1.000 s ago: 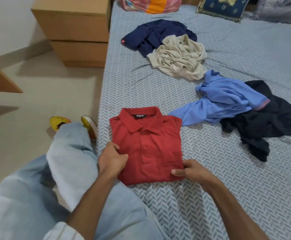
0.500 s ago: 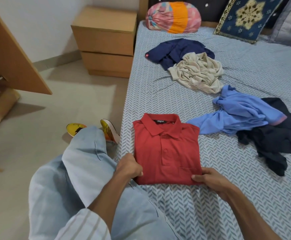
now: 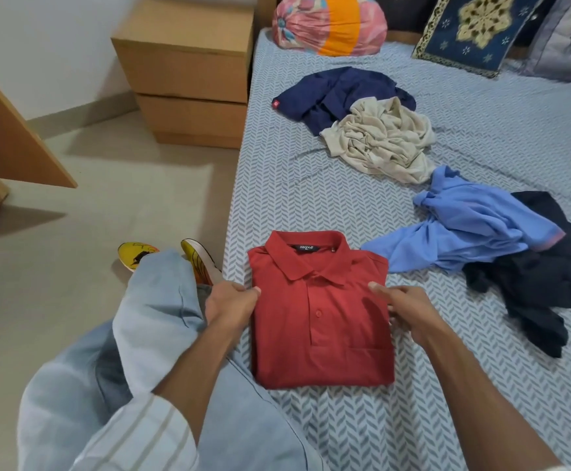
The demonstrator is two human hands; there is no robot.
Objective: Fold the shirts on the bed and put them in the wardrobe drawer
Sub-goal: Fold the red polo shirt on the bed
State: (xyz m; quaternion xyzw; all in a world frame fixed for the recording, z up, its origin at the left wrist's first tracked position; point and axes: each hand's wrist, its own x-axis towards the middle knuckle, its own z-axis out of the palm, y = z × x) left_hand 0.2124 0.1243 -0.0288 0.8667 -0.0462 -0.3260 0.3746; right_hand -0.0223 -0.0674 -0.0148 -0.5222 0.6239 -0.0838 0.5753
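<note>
Red polo shirt (image 3: 318, 317), already folded into a neat rectangle with its collar up and buttons showing, lies near the edge of the bed (image 3: 379, 419) with its grey-and-white herringbone sheet, right in front of the person. In the head view, the left hand (image 3: 231, 305) grips the shirt's left edge just below the shoulder, fingers curled round the fabric. The right hand (image 3: 410, 309) rests at the right edge, fingers bent over it; whether they are tucked under the fabric I cannot tell.

Half a second ago both hands were at the bottom corners of the folded shirt; now they are at its sides, higher up. This reads as a shift from finishing the fold to taking hold of the bundle for lifting, so the first shirt is probably ready for the drawer.

Four shirts remain crumpled further up the bed: a navy one (image 3: 338, 93), a beige one (image 3: 379, 141) partly over it, a light blue one (image 3: 471, 226) and a black one (image 3: 542, 277) touching it. Most of the task is still ahead. A wooden bedside cabinet with drawers (image 3: 185, 73) stands beside the bed.
</note>
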